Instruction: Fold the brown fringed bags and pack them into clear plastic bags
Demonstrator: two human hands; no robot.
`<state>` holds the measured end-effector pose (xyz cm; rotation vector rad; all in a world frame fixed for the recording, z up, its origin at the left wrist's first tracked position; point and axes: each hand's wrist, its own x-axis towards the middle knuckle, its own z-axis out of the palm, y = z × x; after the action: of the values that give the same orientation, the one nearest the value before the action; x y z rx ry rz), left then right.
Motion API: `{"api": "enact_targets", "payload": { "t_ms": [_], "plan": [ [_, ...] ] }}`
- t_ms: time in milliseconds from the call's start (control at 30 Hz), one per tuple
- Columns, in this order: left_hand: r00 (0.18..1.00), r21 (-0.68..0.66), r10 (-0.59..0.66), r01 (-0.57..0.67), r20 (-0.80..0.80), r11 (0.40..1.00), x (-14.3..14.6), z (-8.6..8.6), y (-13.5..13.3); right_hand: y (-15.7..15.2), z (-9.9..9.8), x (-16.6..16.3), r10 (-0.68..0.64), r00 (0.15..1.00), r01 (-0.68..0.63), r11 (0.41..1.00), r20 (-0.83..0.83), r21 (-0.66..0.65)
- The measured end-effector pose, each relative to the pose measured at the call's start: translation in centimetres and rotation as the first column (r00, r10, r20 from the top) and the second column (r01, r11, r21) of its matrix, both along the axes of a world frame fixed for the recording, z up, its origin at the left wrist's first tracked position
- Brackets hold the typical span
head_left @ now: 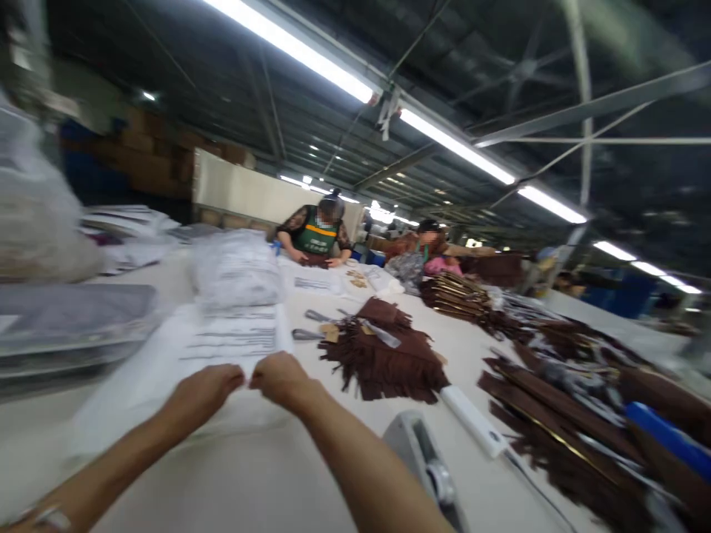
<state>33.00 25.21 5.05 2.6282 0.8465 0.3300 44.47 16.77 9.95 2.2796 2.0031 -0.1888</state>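
My left hand and my right hand are close together over the near end of a clear plastic bag with lines of dark print. Both hands have closed fingers, pinching the bag's near edge; blur softens the exact grip. Behind it, a bulky pile of white plastic bags rests on the table. To the right of my right hand lies a brown fringed piece with a tan tag and grey loops near it. A grey tape dispenser stands beside my right forearm.
A white bar-shaped device trails a cord. Brown fringed pieces with gold zippers lie at right, with a stack farther back. Flat packed bags are piled at left. Two people work across the table.
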Motion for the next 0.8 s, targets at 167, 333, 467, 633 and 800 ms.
{"api": "enact_targets", "payload": {
  "t_ms": [167, 333, 467, 633, 800],
  "plan": [
    [0.994, 0.021, 0.087, -0.085, -0.067, 0.996, -2.0, 0.3, 0.8, 0.1, -1.4, 1.0, -0.015, 0.998, 0.021, 0.996, -0.069, 0.084],
    [0.998, -0.033, 0.038, -0.04, -0.055, 0.999, -1.6, 0.9, 0.5, -0.6, -1.6, 0.7, -0.12, 0.989, 0.133, 0.974, -0.085, 0.182],
    [0.998, -0.028, 0.049, -0.05, -0.047, 0.998, -2.1, 0.7, 0.6, -0.5, -1.8, 0.7, -0.133, 0.983, 0.16, 0.959, -0.129, 0.232],
    [0.998, -0.055, 0.038, -0.04, -0.044, 0.998, -2.3, 0.7, 0.8, -0.4, -1.9, 1.2, -0.086, 0.982, 0.127, 0.959, -0.169, 0.253],
    [0.997, -0.093, -0.011, 0.004, -0.071, 0.996, -2.2, 0.6, 1.8, -0.7, -1.9, 1.4, -0.092, 0.979, 0.139, 0.953, -0.179, 0.27]
  ]
}}
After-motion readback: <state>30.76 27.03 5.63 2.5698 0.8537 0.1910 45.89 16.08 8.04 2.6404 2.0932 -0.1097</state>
